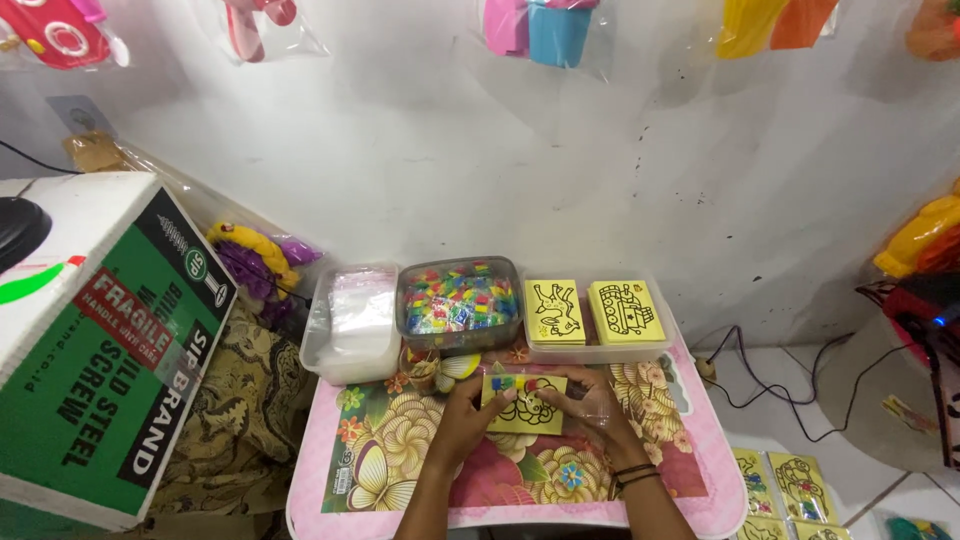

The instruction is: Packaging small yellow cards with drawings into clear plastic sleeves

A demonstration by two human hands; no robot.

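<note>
Both hands hold a small yellow card with a black line drawing point(524, 403) flat on the pink floral tabletop point(690, 440). The left hand point(466, 413) pinches its left edge; the right hand point(594, 402) curls over its right edge, hiding that part. Beyond stand a clear tub of plastic bags point(355, 322), a clear tub of multicoloured pieces point(459, 300) and a tray with two yellow card stacks point(592, 312). The drawing's subject is unclear.

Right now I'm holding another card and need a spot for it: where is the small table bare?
The flowered pink table is bare left of the left hand, and right of the right hand. The back edge is crowded: white plastic tub, clear box of coloured pieces, tray of yellow cards.
</note>
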